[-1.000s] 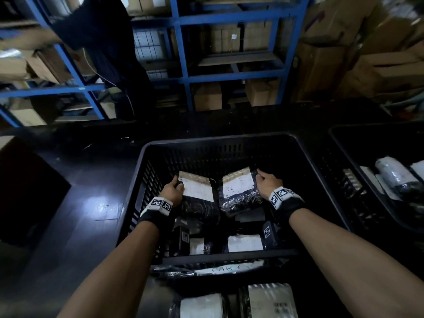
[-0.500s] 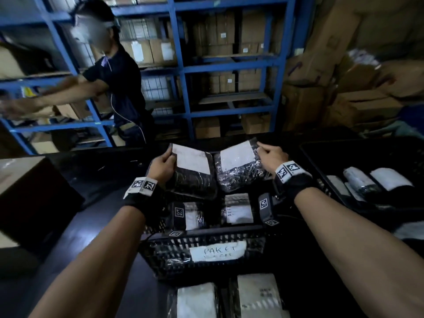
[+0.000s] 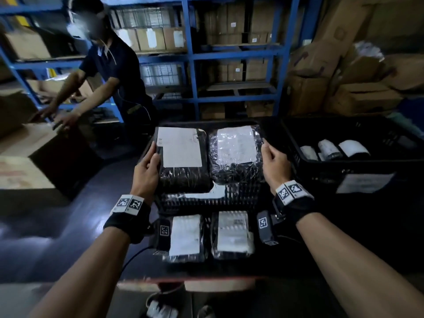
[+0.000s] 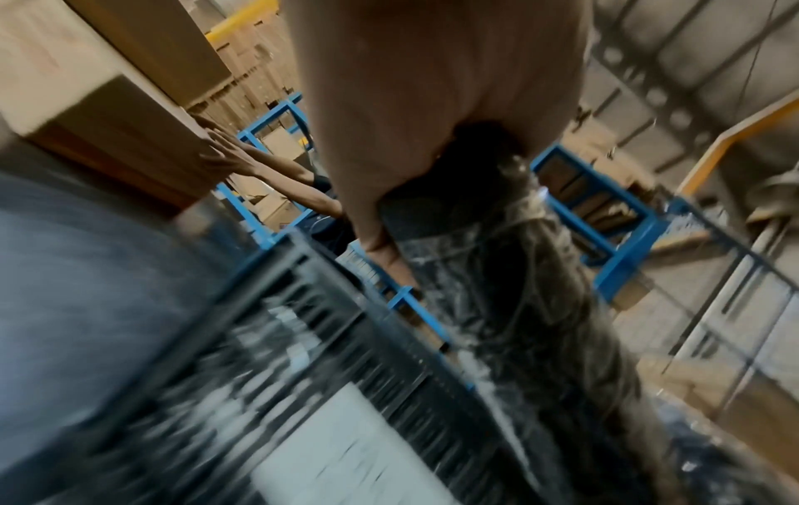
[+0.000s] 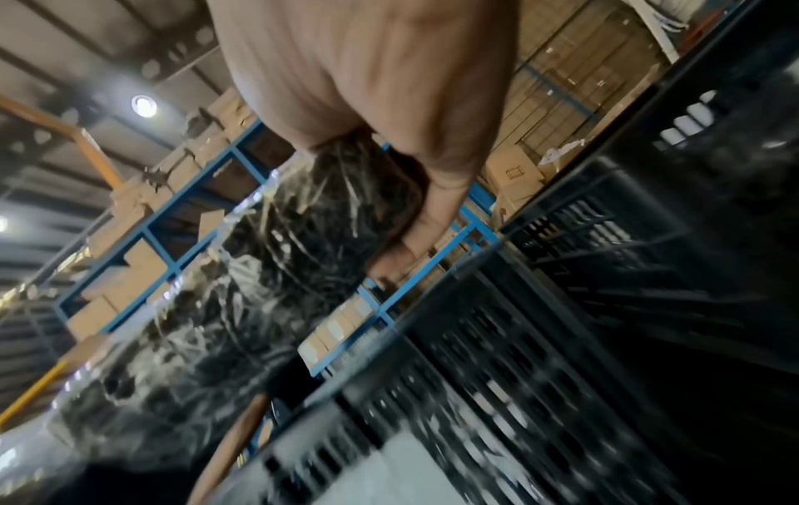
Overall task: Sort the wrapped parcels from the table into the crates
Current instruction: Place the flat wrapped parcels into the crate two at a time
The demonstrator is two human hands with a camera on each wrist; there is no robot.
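My left hand (image 3: 146,172) grips the left edge of a black-wrapped parcel (image 3: 183,159) with a white label, thumb over the top; the left wrist view shows the fingers (image 4: 384,246) curled under the crinkled wrap. My right hand (image 3: 274,164) holds a second wrapped parcel (image 3: 236,154) by its right edge in the same way, fingers (image 5: 415,235) tucked beneath it in the right wrist view. The two parcels sit side by side, nearly touching, raised above the black crate (image 3: 206,200) straight ahead at 12 o'clock, whose slatted front wall carries a white label. Nearer to me, at 6 o'clock from that crate, two more labelled parcels (image 3: 187,236) (image 3: 232,234) lie side by side on the dark surface (image 3: 68,226), between my wrists. At 2 o'clock a second black crate (image 3: 344,171) holds several white-labelled rolls (image 3: 353,148). At 10 o'clock another person (image 3: 107,72) leans over a cardboard box (image 3: 27,143), with blue shelving (image 3: 195,56) stacked with cartons behind.
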